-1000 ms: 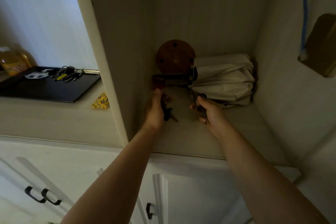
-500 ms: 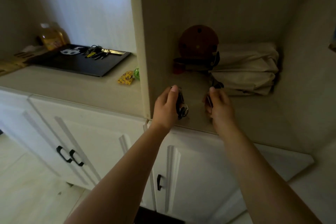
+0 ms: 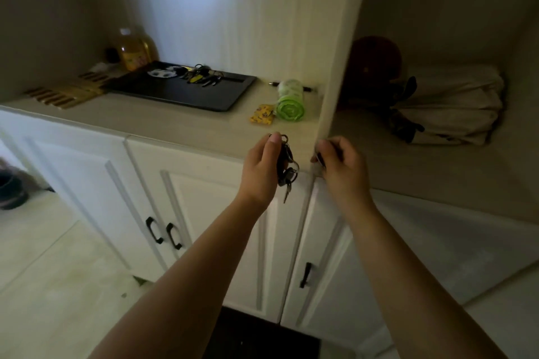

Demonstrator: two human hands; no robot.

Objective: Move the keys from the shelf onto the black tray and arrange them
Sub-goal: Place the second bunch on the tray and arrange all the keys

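While both hang off the shelf (image 3: pixel 408 166) edge, left hand (image 3: pixel 262 172) grips keys (image 3: pixel 287 167).

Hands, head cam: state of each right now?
Left hand: closed, holding a key bunch that dangles below the fingers.
Right hand: closed on something small and dark; cannot tell if it is keys.

bare black tray (image 3: pixel 163 93) front, green roll (image 3: pixel 290 102) beside divider panel (image 3: pixel 335 67)
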